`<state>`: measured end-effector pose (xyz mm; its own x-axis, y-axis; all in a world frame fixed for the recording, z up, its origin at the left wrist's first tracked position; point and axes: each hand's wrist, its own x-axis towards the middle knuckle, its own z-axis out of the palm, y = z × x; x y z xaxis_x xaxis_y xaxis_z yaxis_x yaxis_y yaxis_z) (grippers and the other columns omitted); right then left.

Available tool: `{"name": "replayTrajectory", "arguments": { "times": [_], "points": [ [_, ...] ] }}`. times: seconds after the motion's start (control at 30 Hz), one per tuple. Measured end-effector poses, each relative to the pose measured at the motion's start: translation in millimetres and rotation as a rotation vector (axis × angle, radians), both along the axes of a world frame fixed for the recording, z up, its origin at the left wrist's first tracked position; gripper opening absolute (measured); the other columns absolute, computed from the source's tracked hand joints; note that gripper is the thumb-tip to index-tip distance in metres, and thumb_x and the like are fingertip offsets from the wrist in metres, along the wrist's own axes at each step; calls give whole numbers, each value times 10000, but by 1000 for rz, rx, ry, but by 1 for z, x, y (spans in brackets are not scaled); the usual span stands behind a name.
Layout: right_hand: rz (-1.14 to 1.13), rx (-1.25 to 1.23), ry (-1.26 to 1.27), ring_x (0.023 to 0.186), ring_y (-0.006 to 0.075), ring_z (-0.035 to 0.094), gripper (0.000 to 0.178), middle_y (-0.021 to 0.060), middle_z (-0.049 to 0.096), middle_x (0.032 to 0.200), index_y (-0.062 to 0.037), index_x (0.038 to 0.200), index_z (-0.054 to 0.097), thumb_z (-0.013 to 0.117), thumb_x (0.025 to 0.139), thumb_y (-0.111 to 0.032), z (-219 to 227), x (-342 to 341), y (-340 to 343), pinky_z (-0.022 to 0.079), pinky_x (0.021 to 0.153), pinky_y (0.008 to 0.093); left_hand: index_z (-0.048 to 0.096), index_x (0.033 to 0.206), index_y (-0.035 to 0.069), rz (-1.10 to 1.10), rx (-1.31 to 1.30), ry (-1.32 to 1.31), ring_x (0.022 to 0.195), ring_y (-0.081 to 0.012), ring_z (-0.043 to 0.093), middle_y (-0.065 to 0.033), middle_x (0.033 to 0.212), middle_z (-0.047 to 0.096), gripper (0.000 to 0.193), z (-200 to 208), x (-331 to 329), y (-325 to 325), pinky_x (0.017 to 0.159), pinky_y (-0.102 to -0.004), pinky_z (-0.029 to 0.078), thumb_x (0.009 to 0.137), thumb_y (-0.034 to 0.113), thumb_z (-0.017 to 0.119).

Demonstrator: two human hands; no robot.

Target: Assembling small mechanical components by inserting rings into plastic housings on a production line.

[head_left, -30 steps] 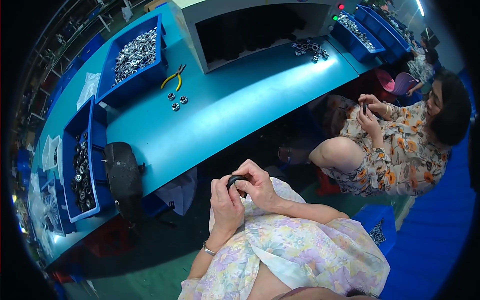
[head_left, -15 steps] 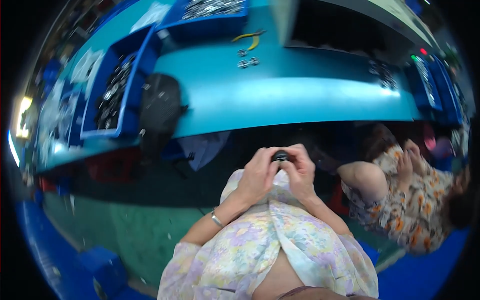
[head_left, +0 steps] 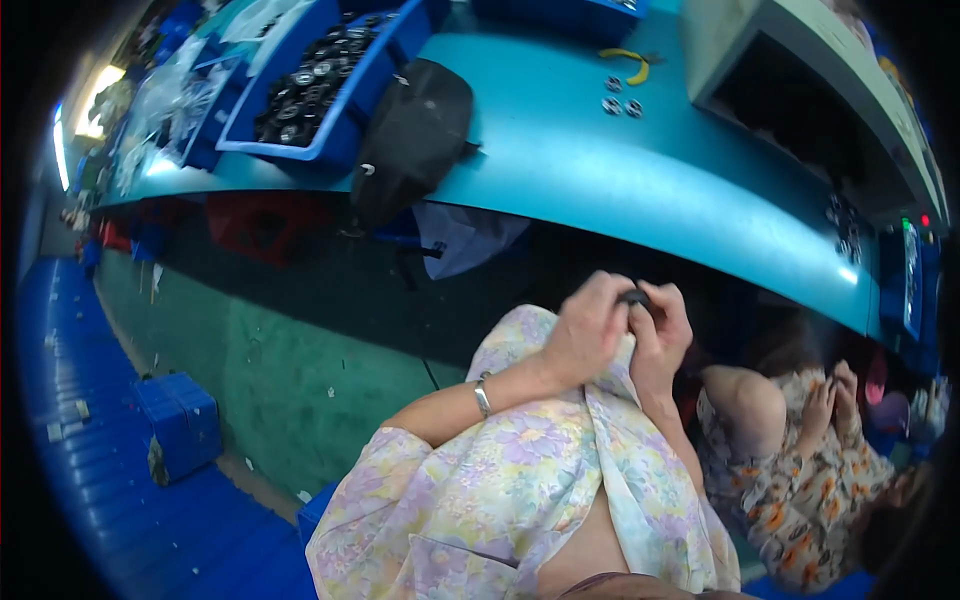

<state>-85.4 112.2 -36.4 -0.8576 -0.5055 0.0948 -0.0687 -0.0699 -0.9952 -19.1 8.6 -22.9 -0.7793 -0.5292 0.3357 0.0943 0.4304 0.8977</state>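
Above my lap, just in front of the bench edge, both hands meet around a small black ring-like part (head_left: 634,297). My left hand (head_left: 583,328) pinches it from the left, and my right hand (head_left: 662,335) closes on it from the right with the thumb against it. Fingers cover most of the part, so its exact kind cannot be made out. At the back left, a blue bin (head_left: 268,152) holds many black round parts (head_left: 305,90) like it in colour. Three small silver round pieces (head_left: 613,106) lie on the blue-green bench (head_left: 560,160), beside yellow-handled pliers (head_left: 638,68).
A dark bag-like cover (head_left: 418,120) hangs over the bench edge. A pale machine housing (head_left: 725,45) stands at the back right, near a cluster of dark parts (head_left: 845,228). Close on my right sits a co-worker (head_left: 800,445). A blue box (head_left: 178,425) stands at the lower left.
My view has swung left, so the bench and my hands appear farther right. The fingers have shifted around the black part, which now shows less of itself.
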Motion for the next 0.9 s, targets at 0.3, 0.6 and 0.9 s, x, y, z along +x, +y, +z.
{"name": "replayTrajectory", "arguments": {
  "times": [0.3,0.6,0.9],
  "points": [
    [119,-143,-96,880,129,605,243,65,529,1019,41,1099,569,583,860,80,3,-4,-4,543,751,247,527,1060,-36,-213,575,-54,812,-121,641,-87,859,629,161,3,5,-22,689,-247,532,905,-6,554],
    [86,-131,-65,836,128,607,249,72,526,1002,29,1080,603,585,841,97,3,2,2,538,721,232,529,1021,-33,-212,285,-166,705,-179,674,-116,829,644,139,8,10,-15,620,-268,532,918,54,564],
    [-7,66,248,729,167,584,249,90,539,878,4,976,649,585,773,131,6,-3,2,482,628,250,500,1061,-62,-110,361,-176,800,-144,661,-107,930,633,162,5,14,5,716,-254,548,964,65,523]
  ]
}}
